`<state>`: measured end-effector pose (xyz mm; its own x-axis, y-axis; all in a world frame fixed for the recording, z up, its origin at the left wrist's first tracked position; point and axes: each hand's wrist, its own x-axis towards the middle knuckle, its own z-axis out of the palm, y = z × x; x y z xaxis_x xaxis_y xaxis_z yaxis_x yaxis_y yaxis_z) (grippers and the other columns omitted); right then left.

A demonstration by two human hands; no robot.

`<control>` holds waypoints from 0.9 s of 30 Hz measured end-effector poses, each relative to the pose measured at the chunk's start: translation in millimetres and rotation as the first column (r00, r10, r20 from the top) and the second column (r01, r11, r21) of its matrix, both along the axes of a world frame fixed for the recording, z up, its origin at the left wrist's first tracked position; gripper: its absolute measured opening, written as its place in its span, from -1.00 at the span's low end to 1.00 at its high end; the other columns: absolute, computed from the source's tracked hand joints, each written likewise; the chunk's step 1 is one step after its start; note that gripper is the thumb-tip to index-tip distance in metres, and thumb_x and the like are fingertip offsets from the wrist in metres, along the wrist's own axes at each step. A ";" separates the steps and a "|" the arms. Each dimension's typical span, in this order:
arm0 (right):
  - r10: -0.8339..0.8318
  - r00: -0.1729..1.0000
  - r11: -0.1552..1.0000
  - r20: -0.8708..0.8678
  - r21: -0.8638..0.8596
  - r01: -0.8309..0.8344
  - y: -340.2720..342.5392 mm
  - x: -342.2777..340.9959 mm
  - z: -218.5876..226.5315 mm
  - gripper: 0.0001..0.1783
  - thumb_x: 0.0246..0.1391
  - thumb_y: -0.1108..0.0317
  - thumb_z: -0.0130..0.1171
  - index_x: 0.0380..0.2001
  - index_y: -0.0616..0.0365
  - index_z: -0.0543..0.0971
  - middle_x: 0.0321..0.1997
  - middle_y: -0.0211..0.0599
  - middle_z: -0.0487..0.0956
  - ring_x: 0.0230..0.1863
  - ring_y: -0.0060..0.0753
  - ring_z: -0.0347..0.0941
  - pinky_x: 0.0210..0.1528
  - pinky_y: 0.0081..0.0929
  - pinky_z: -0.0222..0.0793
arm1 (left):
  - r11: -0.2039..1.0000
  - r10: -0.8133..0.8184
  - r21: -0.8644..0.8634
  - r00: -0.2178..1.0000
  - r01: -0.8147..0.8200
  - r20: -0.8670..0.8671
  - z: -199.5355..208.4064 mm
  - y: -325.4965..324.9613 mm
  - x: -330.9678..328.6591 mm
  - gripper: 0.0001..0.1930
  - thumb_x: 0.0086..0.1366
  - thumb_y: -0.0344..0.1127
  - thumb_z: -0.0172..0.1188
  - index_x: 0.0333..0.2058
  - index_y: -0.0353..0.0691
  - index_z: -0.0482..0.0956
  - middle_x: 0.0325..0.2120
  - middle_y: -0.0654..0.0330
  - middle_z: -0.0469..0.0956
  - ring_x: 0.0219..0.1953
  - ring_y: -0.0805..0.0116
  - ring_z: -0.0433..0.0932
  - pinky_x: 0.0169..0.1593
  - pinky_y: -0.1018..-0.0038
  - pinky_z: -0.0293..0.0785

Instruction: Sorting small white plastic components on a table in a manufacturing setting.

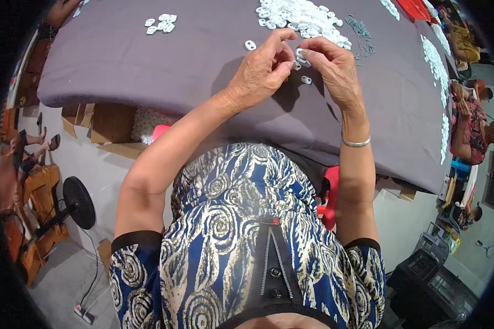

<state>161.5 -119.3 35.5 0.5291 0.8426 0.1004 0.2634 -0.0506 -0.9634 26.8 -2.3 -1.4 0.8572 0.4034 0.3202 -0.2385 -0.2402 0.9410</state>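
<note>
Head: right hand (330,66) pinches a piece (300,53) tight; left hand (266,67), can't tell; pile (307,19) probably ahead for reach from near edge of surface (148,71).

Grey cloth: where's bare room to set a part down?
Bare: left, between the small white cluster and the left hand; right, between the right hand and the long strip of white pieces. Crowded: beyond the hands, the white pile and grey bits beside it; loose pieces near both hands.
</note>
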 end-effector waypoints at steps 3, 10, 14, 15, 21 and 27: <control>0.007 1.000 1.000 0.009 0.004 -0.007 -0.9 1.9 -1.7 -0.84 0.10 0.39 0.15 -0.32 0.26 0.60 -0.45 -0.60 0.49 -0.40 -0.80 0.31 -0.35 -0.76 0.25 | 1.000 0.003 0.000 1.000 -0.003 0.000 0.9 -1.3 0.5 -0.55 0.25 -0.56 0.02 0.11 -0.20 0.22 -0.39 0.30 0.39 -0.43 0.57 0.40 -0.32 0.61 0.39; 0.043 0.999 0.999 -0.009 -0.017 -0.043 -0.2 -1.3 -0.5 -0.86 0.08 0.44 0.13 -0.32 0.27 0.59 -0.46 -0.59 0.50 -0.39 -0.80 0.34 -0.36 -0.77 0.28 | 0.999 0.003 -0.054 1.000 -0.004 -0.021 2.5 -1.8 -0.4 -0.55 0.25 -0.58 0.01 0.11 -0.20 0.21 -0.39 0.27 0.39 -0.44 0.58 0.41 -0.35 0.64 0.39; 0.054 0.999 0.999 -0.005 0.000 -0.054 1.3 -4.0 -3.1 -0.88 0.07 0.46 0.13 -0.33 0.26 0.58 -0.47 -0.57 0.52 -0.40 -0.78 0.36 -0.37 -0.76 0.30 | 0.995 0.018 -0.099 0.999 -0.022 -0.044 2.7 -1.0 0.2 -0.55 0.26 -0.57 0.03 0.11 -0.23 0.18 -0.39 0.25 0.41 -0.45 0.56 0.44 -0.37 0.64 0.41; 0.041 0.999 0.999 0.004 -0.001 -0.041 2.3 -4.0 -4.7 -0.89 0.07 0.47 0.13 -0.34 0.26 0.58 -0.46 -0.55 0.53 -0.41 -0.78 0.37 -0.37 -0.75 0.30 | 0.994 0.023 -0.109 0.999 -0.028 -0.047 1.7 -0.8 0.8 -0.55 0.26 -0.56 0.04 0.11 -0.24 0.17 -0.38 0.25 0.42 -0.46 0.55 0.45 -0.38 0.64 0.42; 0.055 0.998 0.998 0.006 0.026 -0.056 4.6 -2.7 -12.1 -0.91 0.06 0.48 0.15 -0.36 0.26 0.57 -0.47 -0.53 0.54 -0.42 -0.76 0.38 -0.38 -0.74 0.31 | 0.983 0.091 -0.150 0.993 -0.101 -0.070 3.0 -1.3 1.1 -0.56 0.26 -0.51 0.08 0.08 -0.25 0.16 -0.41 0.23 0.45 -0.49 0.54 0.49 -0.43 0.62 0.46; 0.050 0.999 0.999 -0.013 0.015 -0.050 6.1 -2.9 -12.7 -0.92 0.05 0.47 0.17 -0.37 0.25 0.57 -0.48 -0.54 0.53 -0.44 -0.76 0.35 -0.39 -0.73 0.30 | 0.970 0.124 -0.200 0.988 -0.141 -0.097 1.6 0.7 2.0 -0.58 0.25 -0.48 0.14 0.03 -0.26 0.18 -0.43 0.22 0.46 -0.50 0.54 0.50 -0.45 0.63 0.46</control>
